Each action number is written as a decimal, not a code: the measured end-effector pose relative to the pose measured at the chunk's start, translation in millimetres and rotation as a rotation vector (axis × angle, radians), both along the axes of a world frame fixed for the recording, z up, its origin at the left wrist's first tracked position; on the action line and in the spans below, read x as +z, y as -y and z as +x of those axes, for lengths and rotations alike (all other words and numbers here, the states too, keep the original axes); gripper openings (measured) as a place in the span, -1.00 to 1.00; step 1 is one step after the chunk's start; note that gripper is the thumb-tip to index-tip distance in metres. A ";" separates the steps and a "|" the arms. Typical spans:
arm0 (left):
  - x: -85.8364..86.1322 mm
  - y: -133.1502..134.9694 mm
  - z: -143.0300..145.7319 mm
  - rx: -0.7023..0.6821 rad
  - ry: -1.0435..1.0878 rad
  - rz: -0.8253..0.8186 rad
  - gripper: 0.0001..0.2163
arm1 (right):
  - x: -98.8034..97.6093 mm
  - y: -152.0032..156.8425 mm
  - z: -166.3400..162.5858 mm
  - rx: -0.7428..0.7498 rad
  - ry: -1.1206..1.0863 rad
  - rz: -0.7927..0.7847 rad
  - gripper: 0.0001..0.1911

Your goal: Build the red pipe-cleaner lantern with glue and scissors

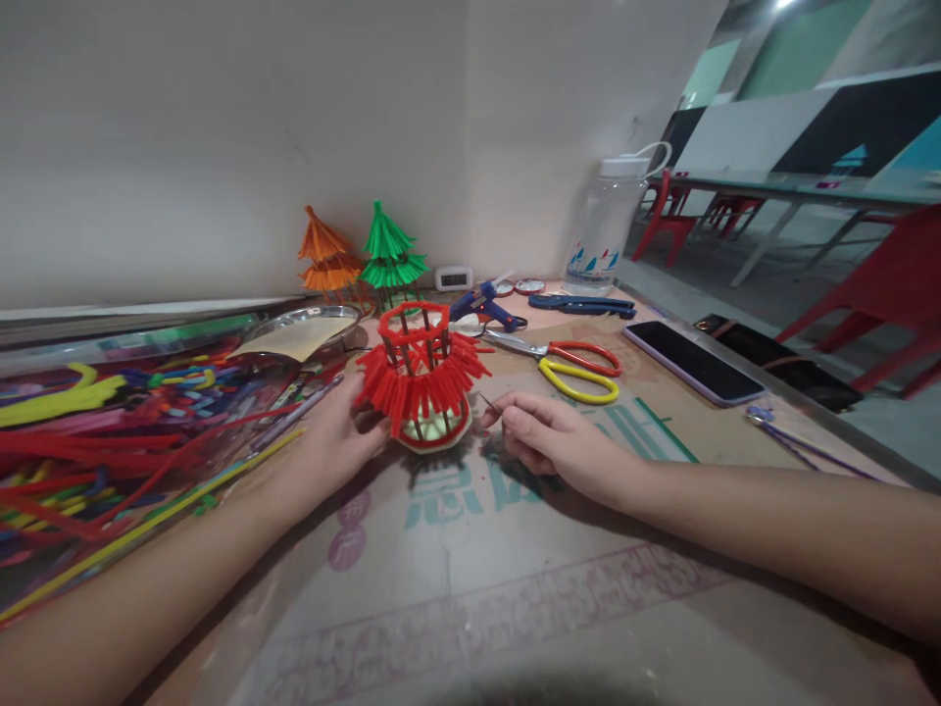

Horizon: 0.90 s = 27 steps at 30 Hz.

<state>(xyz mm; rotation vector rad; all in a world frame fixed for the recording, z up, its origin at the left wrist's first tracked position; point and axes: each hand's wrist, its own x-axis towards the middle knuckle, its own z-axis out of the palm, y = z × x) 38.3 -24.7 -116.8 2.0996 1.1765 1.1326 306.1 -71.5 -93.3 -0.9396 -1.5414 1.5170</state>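
A small red pipe-cleaner pavilion point(420, 378) with dark stick posts and a pale round base stands on the cardboard sheet point(515, 569) in the middle. My left hand point(334, 436) rests against its left side, fingers curled round the red fringe and base. My right hand point(548, 441) lies just right of it, thumb and forefinger pinched on a thin dark stick point(489, 402) that points toward the pavilion.
A pile of coloured pipe cleaners point(95, 431) fills the left. Behind stand orange point(327, 255) and green point(389, 255) pavilions, a metal dish point(309, 328), a blue glue gun point(485, 306), scissors point(573, 368), a water bottle point(607, 230) and two phones point(691, 361).
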 end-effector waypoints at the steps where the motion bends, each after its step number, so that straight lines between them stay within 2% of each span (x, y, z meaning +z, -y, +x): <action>1: -1.7 -1.9 -2.1 -0.020 -0.041 0.019 -0.72 | -0.2 -0.2 0.1 0.000 0.000 0.004 -0.54; 4: -7.2 -6.1 -8.7 -0.029 -0.135 0.051 -0.77 | -1.3 -0.7 0.2 0.008 -0.005 0.008 -0.55; 7: -7.1 -5.4 -10.8 0.054 -0.193 0.098 -0.79 | -2.1 -0.7 0.6 0.012 -0.001 -0.002 -0.56; 10: 1.9 0.5 -6.4 0.103 -0.245 0.146 -0.81 | -2.9 -0.7 1.3 0.022 0.008 -0.001 -0.54; 15: 15.1 9.8 1.3 0.097 -0.332 0.170 -0.83 | -4.9 -1.6 1.7 0.043 -0.002 -0.001 -0.54; 22: 5.1 5.9 -3.2 0.112 -0.354 0.164 -0.81 | -5.6 -1.4 0.9 0.070 -0.030 0.002 -0.52; 27: 9.6 9.1 -1.1 0.102 -0.350 0.172 -0.80 | -3.4 -0.5 0.8 0.074 -0.027 0.007 -0.53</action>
